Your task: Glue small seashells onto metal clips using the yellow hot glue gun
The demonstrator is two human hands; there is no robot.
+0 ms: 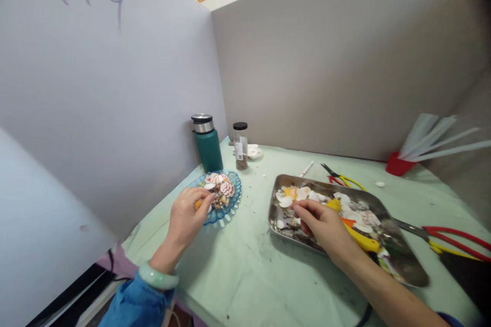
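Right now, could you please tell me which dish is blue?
The round plate by the left hand; the tray by the right hand is grey metal.

Scalloped plate (237, 190): translucent blue. Shell (227, 188): white, reddish mottling. Metal tray (416, 272): silver-grey. Bangle (158, 278): pale green-and-white. Bottle body (209, 151): teal. Cup (400, 165): red. Tablecloth (230, 276): pale green.

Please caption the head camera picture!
Left hand at a blue plate of shells, right hand over a metal tray.

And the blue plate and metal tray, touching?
Apart. The head view shows bare green tablecloth between the blue plate and the metal tray.
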